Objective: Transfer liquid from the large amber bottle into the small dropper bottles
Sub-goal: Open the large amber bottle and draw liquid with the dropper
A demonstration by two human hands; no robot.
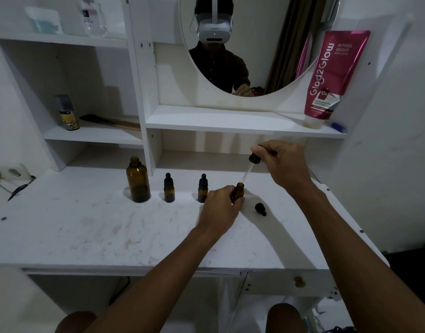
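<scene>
White worktop (86, 224): left hand (218, 207) grips open dropper bottle (238, 191), right hand (283, 162) pinches pipette (251, 164) at mouth; two capped bottles (169, 188) seemingly wait.

- The left hand (221, 207) is reaching forward low over the worktop (86, 227), its fingers (238, 200) wrapping around a small open bottle (239, 190) and holding it upright.
- The right hand (282, 164) is hovering higher and further back, wrist bent, thumb and fingertips pinching a dropper (254, 158) by its bulb.
- Both forearms are bare, stretching forward from the bottom edge and angling slightly leftward.
</scene>
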